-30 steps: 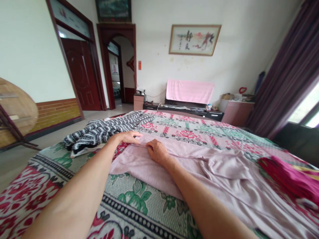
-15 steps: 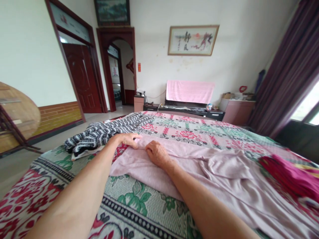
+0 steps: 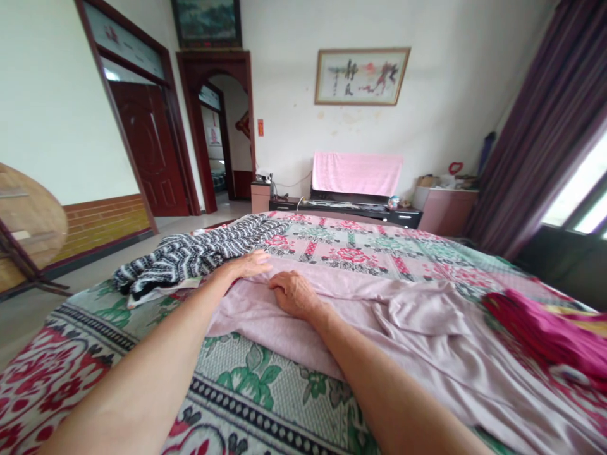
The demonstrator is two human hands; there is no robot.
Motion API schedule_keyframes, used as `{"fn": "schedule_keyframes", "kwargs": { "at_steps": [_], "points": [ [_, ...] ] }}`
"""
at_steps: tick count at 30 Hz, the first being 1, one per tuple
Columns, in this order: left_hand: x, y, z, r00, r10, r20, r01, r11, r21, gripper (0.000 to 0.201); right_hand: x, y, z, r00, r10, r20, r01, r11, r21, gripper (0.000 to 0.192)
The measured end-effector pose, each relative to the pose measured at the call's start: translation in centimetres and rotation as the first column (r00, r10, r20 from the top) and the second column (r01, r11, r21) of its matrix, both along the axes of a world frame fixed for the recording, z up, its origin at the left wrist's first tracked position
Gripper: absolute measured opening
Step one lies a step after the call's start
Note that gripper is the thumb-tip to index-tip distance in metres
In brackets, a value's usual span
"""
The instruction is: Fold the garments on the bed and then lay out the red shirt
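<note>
A pale pink garment (image 3: 360, 316) of thin, soft cloth lies spread over the patterned bedcover (image 3: 246, 376), smooth at its left end and wrinkled towards the right. On its far left edge rests my left hand (image 3: 251, 265), fingers stretched out and lying flat. Just right of it, my right hand (image 3: 294, 295) has its fingers curled down onto the same cloth, closed on it; the fingertips are partly hidden. A black-and-white knitted garment (image 3: 190, 256) lies bunched beyond my left forearm.
Bright pink and red clothes (image 3: 545, 335) lie heaped at the bed's right side. Past the far edge stands a low black cabinet (image 3: 351, 215), with a pink cloth (image 3: 355, 174) draped above it. A round wooden tabletop (image 3: 31, 215) leans at the left. A purple curtain (image 3: 526, 126) hangs at right.
My left hand's fingers have straightened from a bent grip at the garment's edge and now lie flat. My right hand stays on the cloth. The view has shifted slightly.
</note>
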State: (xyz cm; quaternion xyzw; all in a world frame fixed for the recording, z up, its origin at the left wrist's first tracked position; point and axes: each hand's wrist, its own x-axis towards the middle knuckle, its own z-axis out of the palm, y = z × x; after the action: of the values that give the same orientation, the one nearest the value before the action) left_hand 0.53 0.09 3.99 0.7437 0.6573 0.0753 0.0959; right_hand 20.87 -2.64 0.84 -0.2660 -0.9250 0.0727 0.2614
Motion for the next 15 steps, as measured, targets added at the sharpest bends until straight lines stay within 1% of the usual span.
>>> {"fn": "schedule_keyframes", "kwargs": {
  "at_steps": [3, 6, 8, 10, 12, 13, 15],
  "points": [
    [0.7, -0.2, -0.9, 0.993, 0.023, -0.113, -0.034, 0.995, -0.099, 0.077, 0.0, -0.2, 0.6, 0.999, -0.018, 0.05, 0.02, 0.999, -0.033, 0.03],
    [0.6, -0.4, -1.3, 0.989, 0.025, -0.148, -0.042, 0.992, -0.118, 0.084, 0.9, -0.6, 2.0, 0.989, -0.03, 0.147, 0.044, 0.994, -0.096, 0.036],
    [0.2, -0.3, -1.4, 0.988, 0.03, -0.15, -0.048, 0.992, -0.115, 0.091, 2.3, -1.0, 2.9, 0.976, -0.099, 0.194, 0.124, 0.984, -0.125, 0.039],
    [-0.1, -0.1, -1.5, 0.99, 0.023, -0.143, -0.04, 0.992, -0.117, 0.095, 4.4, -1.5, 3.3, 0.954, -0.206, 0.215, 0.235, 0.965, -0.118, 0.041],
    [-0.2, 0.1, -1.6, 0.992, 0.007, -0.125, -0.019, 0.995, -0.095, 0.094, 6.8, -2.3, 3.4, 0.928, -0.286, 0.239, 0.319, 0.942, -0.109, 0.041],
    [-0.2, 0.1, -1.6, 0.993, 0.011, -0.114, -0.017, 0.998, -0.057, 0.093, 7.9, -2.6, 3.4, 0.922, -0.294, 0.253, 0.331, 0.937, -0.116, 0.04],
    [0.5, 0.2, -1.3, 0.995, 0.032, -0.093, -0.027, 0.998, 0.052, 0.087, 10.1, -3.1, 3.5, 0.932, -0.261, 0.252, 0.306, 0.938, -0.162, 0.038]
  ]
}}
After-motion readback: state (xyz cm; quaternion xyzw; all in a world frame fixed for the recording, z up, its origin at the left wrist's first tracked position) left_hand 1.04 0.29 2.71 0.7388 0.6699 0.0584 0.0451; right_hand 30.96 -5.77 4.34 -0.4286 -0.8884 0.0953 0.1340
